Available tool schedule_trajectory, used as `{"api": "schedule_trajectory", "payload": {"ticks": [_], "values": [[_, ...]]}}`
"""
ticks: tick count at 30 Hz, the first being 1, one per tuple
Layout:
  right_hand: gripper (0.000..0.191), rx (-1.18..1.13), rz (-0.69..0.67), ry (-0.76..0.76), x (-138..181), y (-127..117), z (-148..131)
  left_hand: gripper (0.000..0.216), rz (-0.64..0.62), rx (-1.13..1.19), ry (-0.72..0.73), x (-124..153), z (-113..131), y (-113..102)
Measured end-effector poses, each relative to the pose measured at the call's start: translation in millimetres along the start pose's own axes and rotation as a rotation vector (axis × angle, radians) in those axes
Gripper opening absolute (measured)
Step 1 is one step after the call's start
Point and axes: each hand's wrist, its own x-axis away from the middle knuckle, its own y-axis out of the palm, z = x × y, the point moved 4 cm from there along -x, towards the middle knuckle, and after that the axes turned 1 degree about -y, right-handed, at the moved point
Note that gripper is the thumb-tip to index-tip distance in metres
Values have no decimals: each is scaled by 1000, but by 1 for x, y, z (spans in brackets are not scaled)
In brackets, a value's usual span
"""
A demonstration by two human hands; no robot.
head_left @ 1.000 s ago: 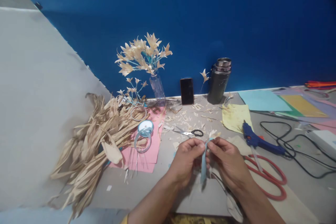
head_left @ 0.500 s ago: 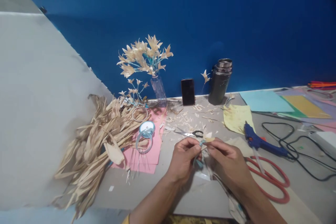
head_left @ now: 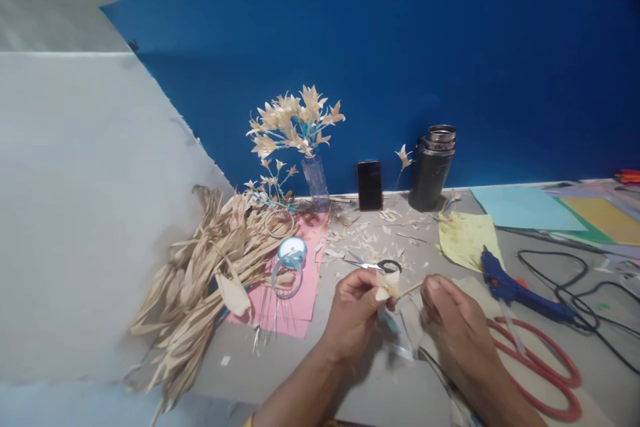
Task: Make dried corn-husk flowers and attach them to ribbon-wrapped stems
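My left hand [head_left: 353, 313] is closed, pinching a small pale flower [head_left: 389, 285] that looks made of dried husk. Its petals show above my thumb and fingertips. To the right, my right hand [head_left: 456, 317] is closed on the end of a thin tan stick [head_left: 411, 289], which points left to the flower. Whether the stick touches the flower, I cannot tell. Small scissors [head_left: 373, 265] with black handles lie just beyond my left hand. Under and between my hands are pale scraps and a bluish strip [head_left: 389, 321], partly hidden.
Dried husks [head_left: 200, 280] are heaped at left beside pink paper [head_left: 313, 267] and a ribbon roll [head_left: 292, 252]. Behind stand a vase [head_left: 315, 180] of husk flowers, a phone [head_left: 369, 185] and a flask [head_left: 433, 167]. A blue glue gun [head_left: 520, 293] and red-handled scissors [head_left: 543, 363] lie right.
My hands have moved apart, the right one drawing away with the stick. The flower now faces up in my left hand. The whole view has shifted, so things appear lower and farther right.
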Motion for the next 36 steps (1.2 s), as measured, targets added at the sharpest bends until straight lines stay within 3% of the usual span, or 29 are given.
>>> {"api": "schedule_trajectory", "payload": {"ticks": [6, 11, 20, 26, 29, 32, 36], "values": [[46, 157, -72, -120, -1, 6, -10, 37, 25, -120, 92, -2, 10, -4], [24, 126, -158, -142, 1, 19, -17, 36, 67, 119, -31, -5, 5, -1], [30, 111, -246, -26, 6, 30, -12, 35, 150, 300, -135, -7, -9, -6], [30, 269, -164, -158, 11, 34, -7, 40, 266, 269, -166, -9, -20, -7], [23, 227, -122, -207, 14, 33, -6, 39, 266, 234, -149, -10, -22, -5], [24, 42, -169, -87, 14, 32, -2, 38, 235, 224, -162, -7, -21, -1], [34, -347, -282, 213, 15, 33, 9, 39, 165, 196, -209, 0, -17, 3]]}}
